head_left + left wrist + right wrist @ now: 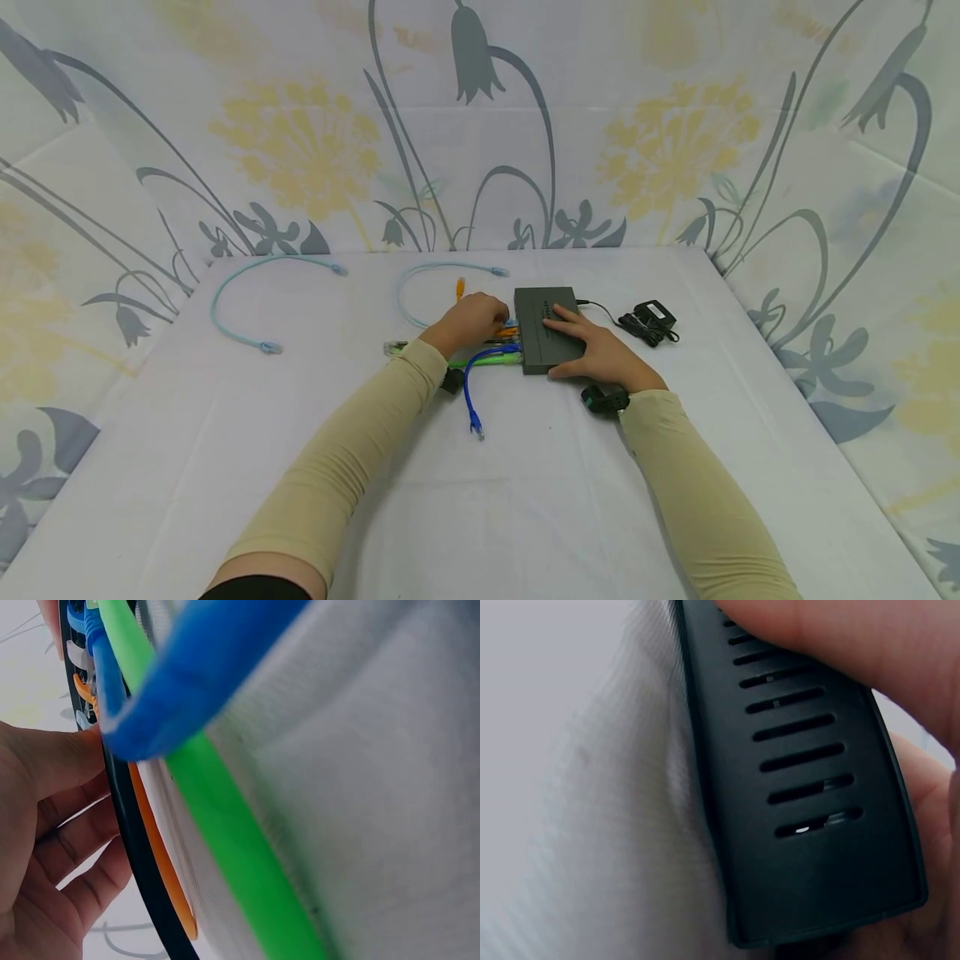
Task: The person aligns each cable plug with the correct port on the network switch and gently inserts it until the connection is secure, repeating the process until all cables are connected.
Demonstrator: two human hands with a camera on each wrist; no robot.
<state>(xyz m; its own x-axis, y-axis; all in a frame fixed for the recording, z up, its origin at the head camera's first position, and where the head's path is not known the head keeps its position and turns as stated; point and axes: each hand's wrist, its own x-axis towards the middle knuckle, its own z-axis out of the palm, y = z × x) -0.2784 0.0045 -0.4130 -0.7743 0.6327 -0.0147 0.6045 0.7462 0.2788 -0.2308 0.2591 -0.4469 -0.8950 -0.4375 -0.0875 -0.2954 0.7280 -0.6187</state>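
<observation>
A dark network switch (pixel 536 350) lies on the white table, with cables in its left side. My right hand (pixel 600 346) holds it, fingers spread over the top and thumb against the near vented side (pixel 802 750). At the row of ports, my left hand (pixel 472 319) pinches the plug end of a light blue network cable (pixel 82 718); the fingertips partly hide it. An orange cable (pixel 508 332), a blue cable (pixel 470 387) and a green cable (pixel 491 361) run into the ports beside it. The blue cable's free plug (pixel 477 427) points toward me.
Another light blue cable (pixel 217 312) lies curved at the table's left. Behind my left hand, the light blue cable's far plug (pixel 498 272) and an orange plug (pixel 460 289) show. A black power adapter (pixel 654 321) with a bundled cord lies to the switch's right. Patterned cloth (pixel 480 167) stands behind.
</observation>
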